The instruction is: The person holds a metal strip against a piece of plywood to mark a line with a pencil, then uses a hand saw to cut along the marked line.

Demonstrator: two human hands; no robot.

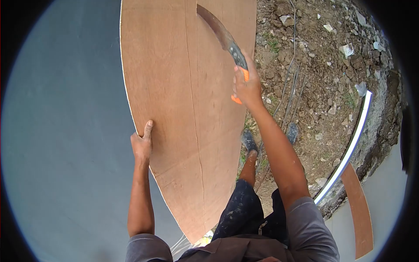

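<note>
A long sheet of plywood (161, 78) stretches away from my body, with a thin line running along its length. My left hand (143, 139) grips the sheet's left edge, the thumb lying on top and the fingers hidden below. In my right hand (248, 87) is a curved hand saw (218, 32), its orange and black handle wrapped by my fingers. The saw's blade points up and left over the plywood, its tip at the end of a short cut near the line.
A smooth grey surface (65, 131) fills the left side. Rocky soil (323, 65) with cables lies to the right, under my feet. A white strip (349, 153) and a narrow brown board (358, 209) are at lower right.
</note>
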